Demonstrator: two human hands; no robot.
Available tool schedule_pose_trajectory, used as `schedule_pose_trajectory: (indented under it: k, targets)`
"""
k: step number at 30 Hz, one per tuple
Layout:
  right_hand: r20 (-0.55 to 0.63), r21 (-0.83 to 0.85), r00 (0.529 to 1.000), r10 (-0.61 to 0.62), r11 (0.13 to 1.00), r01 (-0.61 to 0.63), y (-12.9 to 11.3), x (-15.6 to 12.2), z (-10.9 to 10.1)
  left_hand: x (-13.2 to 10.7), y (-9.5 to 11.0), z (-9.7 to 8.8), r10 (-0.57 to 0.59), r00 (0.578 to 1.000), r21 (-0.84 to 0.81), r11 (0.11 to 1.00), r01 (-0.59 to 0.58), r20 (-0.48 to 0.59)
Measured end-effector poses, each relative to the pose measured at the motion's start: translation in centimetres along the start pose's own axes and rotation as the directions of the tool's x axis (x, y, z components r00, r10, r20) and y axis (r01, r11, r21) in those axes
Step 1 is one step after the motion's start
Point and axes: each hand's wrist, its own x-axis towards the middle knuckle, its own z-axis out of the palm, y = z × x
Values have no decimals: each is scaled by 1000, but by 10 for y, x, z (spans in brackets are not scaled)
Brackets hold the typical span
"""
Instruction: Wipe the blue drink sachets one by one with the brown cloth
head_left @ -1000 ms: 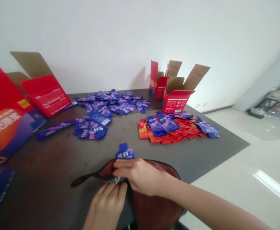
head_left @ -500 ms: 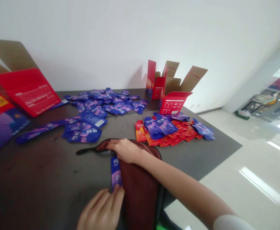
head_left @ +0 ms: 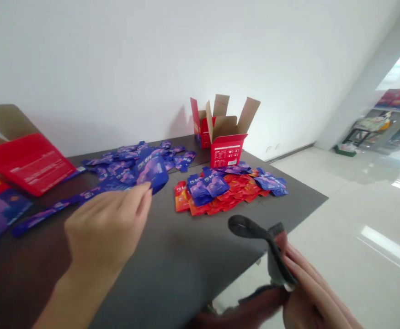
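Observation:
My left hand (head_left: 107, 224) is closed on a blue-purple sachet (head_left: 152, 171), pinched by its lower edge and raised over the table (head_left: 158, 269). Behind it lies a loose pile of similar blue sachets (head_left: 124, 157). At the lower right, my right hand (head_left: 311, 288) grips a dark reddish-brown zip bag (head_left: 264, 304) by its black-edged top, where a black loop (head_left: 246, 227) sticks out. The bag hangs past the table edge, blurred and partly cut off by the frame, and its inside is hidden. Orange-red sachets (head_left: 216, 205) lie mid-table with several blue ones on top.
Two open red cartons (head_left: 225, 151) stand at the back against the white wall. Another open red carton (head_left: 24, 162) is at the left, flaps up. The table's right edge slopes down to a shiny floor (head_left: 367, 205); a shelf stands far right.
My left hand has lifted the sachet up from beside the bag, toward the blue pile. My right hand has drawn the bag off the table to the lower right. The view has shifted.

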Motion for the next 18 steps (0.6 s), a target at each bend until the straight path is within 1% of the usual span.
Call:
schedule_pose_trajectory:
  k: [1, 2, 4, 6, 8, 9, 11, 13, 16, 18]
  targets:
    - [-13, -45, 1000, 26, 999, -27, 7, -5, -5, 20, 13, 7, 21, 1000, 19, 1000, -21, 23]
    - [-15, -75, 999, 42, 996, -43, 14, -10, -9, 36, 28, 15, 38, 996, -7, 999, -37, 75]
    - [-18, -117, 999, 48, 992, -50, 28, -16, -14, 61, 61, 33, 87, 976, -92, 993, -70, 198]
    - [-43, -160, 998, 50, 986, -56, 41, -20, -19, 73, 93, 51, 170, 944, -172, 977, -125, 282]
    - [-31, -206, 999, 40, 977, -45, 52, -22, -24, 77, 120, 66, 254, 915, -231, 955, -185, 313]
    - [-16, -222, 999, 37, 974, -39, 56, -22, -26, 76, 130, 72, 288, 899, -261, 943, -206, 331]
    - [-13, -240, 999, 35, 970, -37, 62, -23, -29, 73, 143, 82, 337, 869, -313, 922, -228, 362]
    - [-19, -240, 999, 34, 970, -38, 64, -23, -31, 69, 148, 87, 350, 859, -341, 913, -223, 374]
    - [-4, -225, 999, 52, 973, -52, 64, -24, -28, 64, 148, 89, 326, 874, -360, 913, -192, 360]
    - [9, -215, 998, 66, 975, -63, 62, -25, -26, 62, 144, 86, 304, 889, -373, 912, -169, 342]
